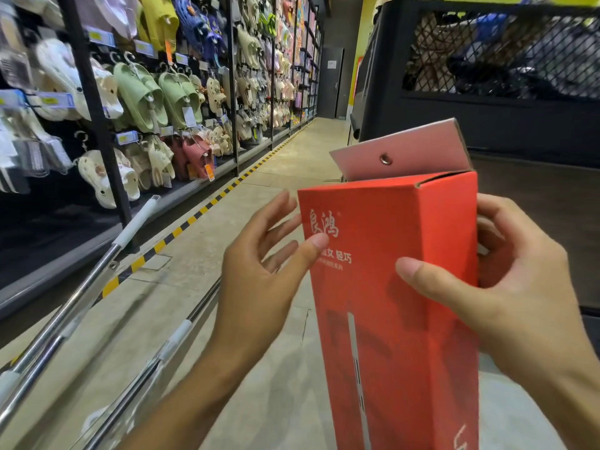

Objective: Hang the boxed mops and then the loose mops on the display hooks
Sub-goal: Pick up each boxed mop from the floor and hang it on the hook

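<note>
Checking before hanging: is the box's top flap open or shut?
Open: the flap stands up from the red box, a gap showing beneath it.

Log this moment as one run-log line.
stage: boxed mop, not hung | right hand: grips red mop box | left hand: thumb touching box front | top flap: raised | loose mops: lower left

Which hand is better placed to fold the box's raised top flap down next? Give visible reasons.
Probably the left hand. It is open, only its thumb touching the red box, so it seems free to reach the flap. The right hand grips the box and steadies it.
</note>
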